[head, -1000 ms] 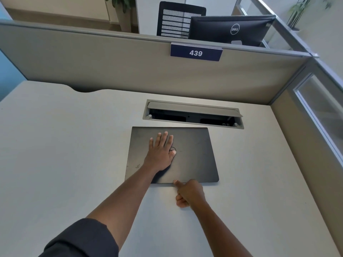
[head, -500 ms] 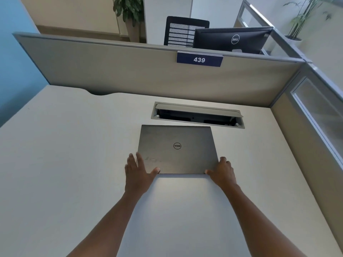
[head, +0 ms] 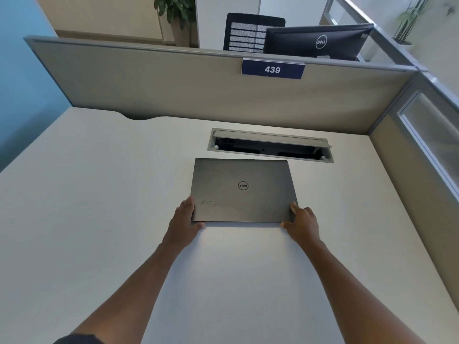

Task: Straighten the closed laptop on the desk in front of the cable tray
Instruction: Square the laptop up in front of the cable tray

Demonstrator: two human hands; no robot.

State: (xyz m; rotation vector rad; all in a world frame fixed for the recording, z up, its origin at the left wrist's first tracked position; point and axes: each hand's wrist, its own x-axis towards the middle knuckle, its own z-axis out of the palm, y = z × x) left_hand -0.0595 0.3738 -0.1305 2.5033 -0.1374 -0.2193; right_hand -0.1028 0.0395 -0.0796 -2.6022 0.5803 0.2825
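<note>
A closed dark grey laptop (head: 242, 192) with a round logo lies flat on the white desk (head: 99, 207), just in front of the open cable tray (head: 270, 145). Its far edge runs close to the tray's front rim. My left hand (head: 185, 220) grips the near left corner, thumb along the front edge and fingers on the left side. My right hand (head: 301, 222) holds the near right corner the same way, its thumb against the front edge.
A beige partition (head: 173, 83) with a blue "439" plate (head: 272, 69) closes the desk's far side. A glazed side panel (head: 432, 140) stands at the right. A monitor (head: 318, 42) and a chair (head: 250, 31) are behind the partition.
One second ago my left palm lay flat on the lid with my right fist at the front edge. Both hands have since moved out to the near corners, and the view shifted.
</note>
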